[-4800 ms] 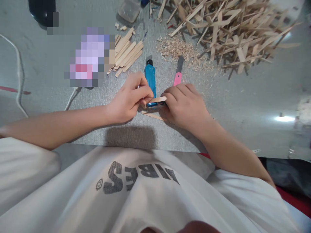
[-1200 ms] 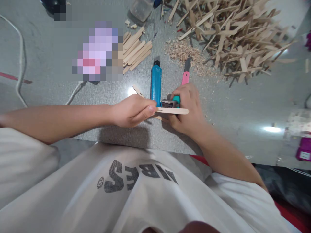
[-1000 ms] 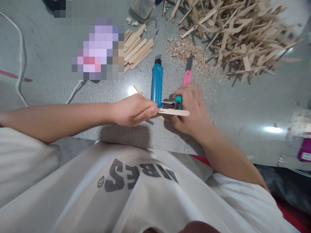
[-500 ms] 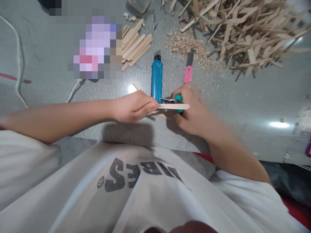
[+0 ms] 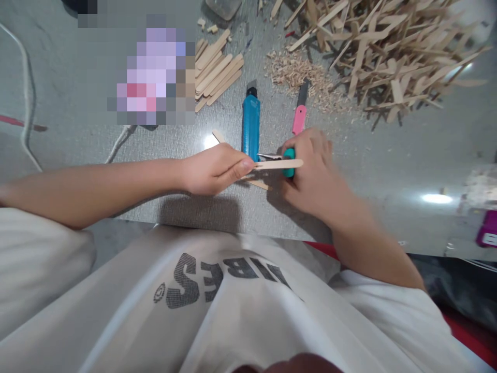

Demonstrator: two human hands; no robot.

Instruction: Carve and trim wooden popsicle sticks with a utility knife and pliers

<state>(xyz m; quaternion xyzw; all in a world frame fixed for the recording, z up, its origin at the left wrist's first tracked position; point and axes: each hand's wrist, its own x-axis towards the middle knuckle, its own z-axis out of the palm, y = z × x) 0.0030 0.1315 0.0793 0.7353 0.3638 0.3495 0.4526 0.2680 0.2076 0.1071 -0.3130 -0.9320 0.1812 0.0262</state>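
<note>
My left hand (image 5: 219, 168) is closed, pinching a wooden craft stick (image 5: 277, 165) between thumb and fingers; its rounded end points right. In my right hand (image 5: 312, 171) is a pair of scissors (image 5: 289, 155) with teal handles. Their narrow metal blades point left, just above the stick, close to my left thumb. The stick crosses in front of the teal handle. Another stick (image 5: 259, 184) lies on the table below the held one, and a stick end (image 5: 218, 135) shows behind my left hand. Beyond the hands lies a blue utility knife (image 5: 251, 124), its blade tip exposed.
A pink-handled tool (image 5: 298, 119) with a dark blade lies near wood shavings (image 5: 298, 72). Several craft sticks (image 5: 217, 72) are bunched behind, and a large heap of cut sticks (image 5: 388, 57) fills the far right. A blurred-out phone-like device (image 5: 153, 72) with a white cable (image 5: 120, 142) stands left.
My right hand and the scissors have shifted slightly right. The free end of the held stick has risen a little. My left hand keeps its grip.
</note>
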